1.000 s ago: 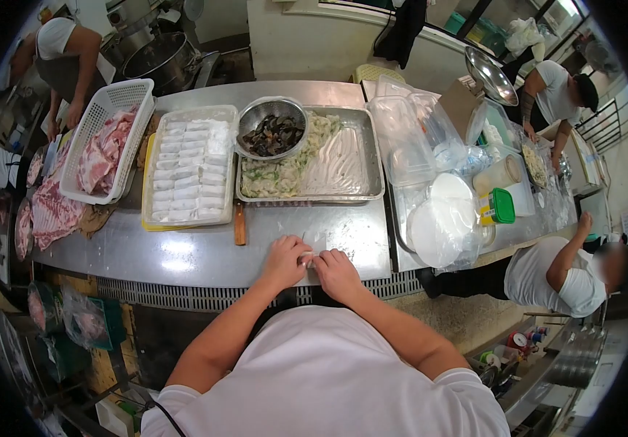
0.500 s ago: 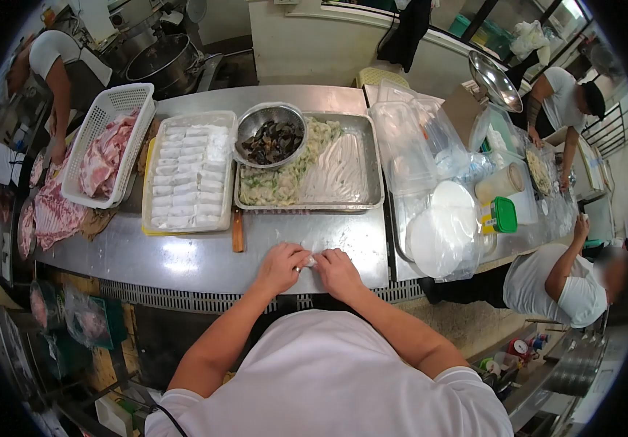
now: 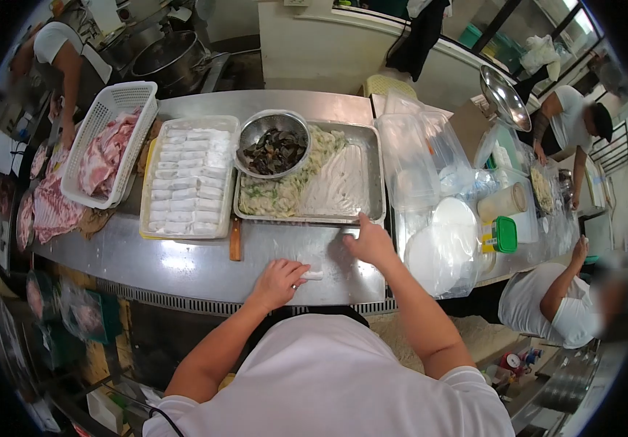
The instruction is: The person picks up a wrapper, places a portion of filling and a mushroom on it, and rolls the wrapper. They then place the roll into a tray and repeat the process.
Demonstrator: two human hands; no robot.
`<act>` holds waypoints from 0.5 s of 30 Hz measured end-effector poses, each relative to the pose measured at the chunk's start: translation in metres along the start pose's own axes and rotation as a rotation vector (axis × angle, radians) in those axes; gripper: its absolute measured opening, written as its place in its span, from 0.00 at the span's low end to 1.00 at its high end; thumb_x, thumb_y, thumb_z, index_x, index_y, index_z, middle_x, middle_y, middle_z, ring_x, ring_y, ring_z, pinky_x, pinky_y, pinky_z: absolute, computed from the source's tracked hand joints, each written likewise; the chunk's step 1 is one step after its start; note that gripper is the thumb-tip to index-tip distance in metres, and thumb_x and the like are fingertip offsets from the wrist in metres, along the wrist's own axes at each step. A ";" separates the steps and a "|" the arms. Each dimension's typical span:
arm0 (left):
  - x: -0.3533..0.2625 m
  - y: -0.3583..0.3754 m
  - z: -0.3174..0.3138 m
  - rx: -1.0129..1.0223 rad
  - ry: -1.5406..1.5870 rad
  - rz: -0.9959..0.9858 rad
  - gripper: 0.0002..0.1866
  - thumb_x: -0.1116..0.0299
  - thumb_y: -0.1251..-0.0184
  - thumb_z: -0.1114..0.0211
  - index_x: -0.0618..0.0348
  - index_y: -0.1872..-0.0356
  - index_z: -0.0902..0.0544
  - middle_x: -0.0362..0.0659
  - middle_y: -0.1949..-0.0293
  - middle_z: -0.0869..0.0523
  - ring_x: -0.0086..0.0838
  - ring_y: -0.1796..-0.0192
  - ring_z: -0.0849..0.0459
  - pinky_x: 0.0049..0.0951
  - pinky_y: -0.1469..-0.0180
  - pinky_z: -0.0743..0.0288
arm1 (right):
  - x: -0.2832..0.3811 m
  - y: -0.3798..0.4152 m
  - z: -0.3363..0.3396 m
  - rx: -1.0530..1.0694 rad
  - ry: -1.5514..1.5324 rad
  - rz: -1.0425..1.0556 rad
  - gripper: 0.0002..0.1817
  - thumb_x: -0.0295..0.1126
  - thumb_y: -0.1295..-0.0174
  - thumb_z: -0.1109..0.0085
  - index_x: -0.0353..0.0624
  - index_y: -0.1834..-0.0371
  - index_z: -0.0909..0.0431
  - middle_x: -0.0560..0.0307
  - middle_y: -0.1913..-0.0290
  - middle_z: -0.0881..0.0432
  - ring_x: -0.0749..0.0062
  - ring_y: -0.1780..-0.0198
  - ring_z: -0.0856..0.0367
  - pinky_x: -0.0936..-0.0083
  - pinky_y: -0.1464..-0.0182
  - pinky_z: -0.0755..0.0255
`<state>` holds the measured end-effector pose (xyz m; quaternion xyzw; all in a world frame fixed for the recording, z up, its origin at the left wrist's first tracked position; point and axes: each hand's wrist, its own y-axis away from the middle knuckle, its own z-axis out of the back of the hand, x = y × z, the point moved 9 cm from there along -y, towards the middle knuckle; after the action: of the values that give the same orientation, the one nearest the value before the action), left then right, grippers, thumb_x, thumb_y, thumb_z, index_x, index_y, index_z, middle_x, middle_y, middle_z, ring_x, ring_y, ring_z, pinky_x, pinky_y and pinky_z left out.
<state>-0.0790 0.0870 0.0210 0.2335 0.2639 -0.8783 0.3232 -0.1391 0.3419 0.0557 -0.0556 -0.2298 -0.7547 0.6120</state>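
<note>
Since the earlier frame the two hands have separated: before, both were pressed together on a small white roll at the near edge of the steel table, and now the right hand (image 3: 369,244) has gone forward and to the right, while the left hand (image 3: 277,282) stayed with the roll.

In the head view, the left hand lies on the steel table (image 3: 183,255), its fingers curled loosely with the fingertips touching the small white roll (image 3: 312,275). It seems to hold the roll down more than to grip it, but the view is too small to be sure. The roll lies flat on the table, close to the near edge, between the two hands.

The right hand is open, palm down, with the fingers stretched toward the front rim of the metal tray (image 3: 372,175). It holds nothing. This tray contains a pale chopped filling (image 3: 277,193), and a steel bowl (image 3: 252,131) with dark pieces inside stands on its left corner.

Left of the tray is a white tray (image 3: 187,178) filled with rows of finished rolls. Further left, a white basket (image 3: 121,98) holds raw meat. A wooden handle (image 3: 236,238) lies on the table between the two trays. To the right of the right hand is a stack of round white wrappers (image 3: 434,244) in plastic. Other persons work at the far left and at the right.
</note>
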 end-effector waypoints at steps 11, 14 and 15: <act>0.002 0.001 0.002 -0.010 -0.006 0.009 0.21 0.64 0.30 0.24 0.50 0.36 0.11 0.39 0.44 0.09 0.40 0.43 0.14 0.43 0.41 0.22 | 0.071 -0.038 -0.039 0.480 -0.203 0.022 0.36 0.35 0.35 0.33 0.25 0.26 0.25 0.36 0.68 0.08 0.55 0.75 0.08 0.60 0.72 0.12; 0.003 0.002 0.000 -0.017 -0.011 0.000 0.22 0.62 0.28 0.25 0.49 0.35 0.11 0.38 0.43 0.09 0.38 0.43 0.15 0.42 0.40 0.22 | 0.096 -0.041 -0.046 0.541 -0.245 0.039 0.44 0.33 0.36 0.34 0.34 0.14 0.32 0.40 0.69 0.09 0.59 0.76 0.09 0.63 0.74 0.14; 0.003 0.002 0.000 -0.021 -0.008 -0.005 0.22 0.62 0.28 0.25 0.49 0.35 0.11 0.38 0.43 0.09 0.38 0.43 0.15 0.43 0.40 0.22 | 0.105 -0.041 -0.046 0.561 -0.274 0.041 0.43 0.32 0.36 0.34 0.35 0.14 0.32 0.42 0.70 0.09 0.61 0.77 0.11 0.64 0.76 0.16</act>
<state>-0.0795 0.0841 0.0189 0.2260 0.2724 -0.8771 0.3247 -0.1942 0.2348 0.0421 0.0097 -0.5081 -0.6350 0.5819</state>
